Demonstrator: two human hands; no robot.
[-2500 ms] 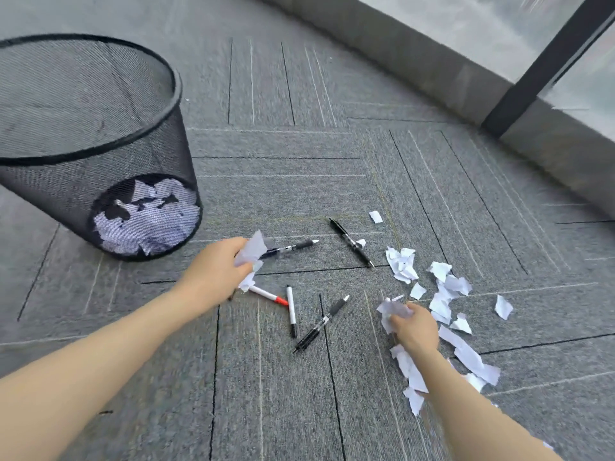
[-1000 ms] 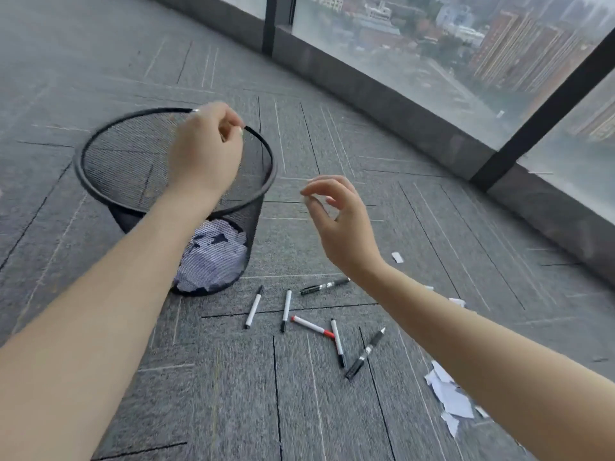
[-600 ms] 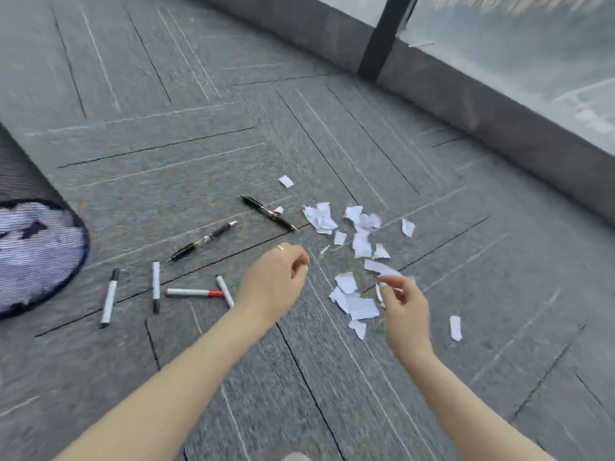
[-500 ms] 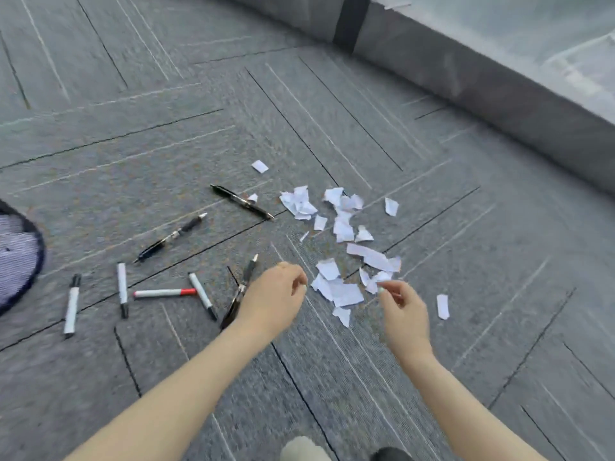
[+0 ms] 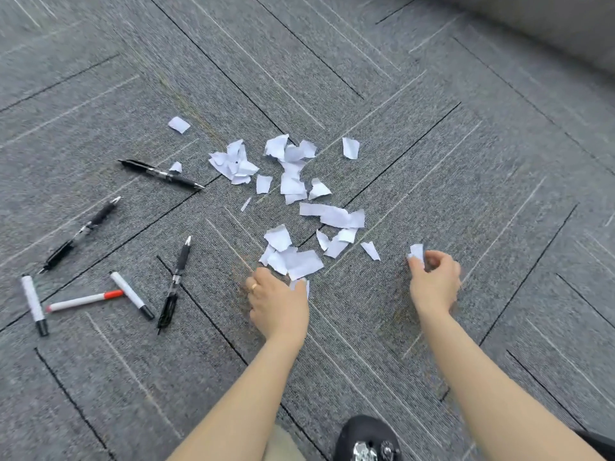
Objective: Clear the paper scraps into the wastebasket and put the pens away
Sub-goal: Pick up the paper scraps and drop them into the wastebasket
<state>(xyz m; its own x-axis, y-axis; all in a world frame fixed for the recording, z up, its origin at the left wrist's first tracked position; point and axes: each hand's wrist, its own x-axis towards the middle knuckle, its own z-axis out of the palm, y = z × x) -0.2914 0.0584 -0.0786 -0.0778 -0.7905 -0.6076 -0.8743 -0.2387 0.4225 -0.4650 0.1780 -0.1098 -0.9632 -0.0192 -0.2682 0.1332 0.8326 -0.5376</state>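
Right hand (image 5: 434, 284) pinches one scrap (image 5: 417, 251) to bin it; left hand (image 5: 278, 302), fingers curled, gathers the near scraps (image 5: 294, 262); pens (image 5: 174, 282) wait.

The scene is lit evenly by soft, bright daylight, and only faint, diffuse shadows are cast beneath the paper scraps (image 5: 293, 191) and pens (image 5: 174, 281) on the grey carpet (image 5: 466, 161). No glare is seen. Motion blur is visible toward the frame's edges and on the right hand (image 5: 434, 281), and the carpet lines are bent by wide-angle distortion.
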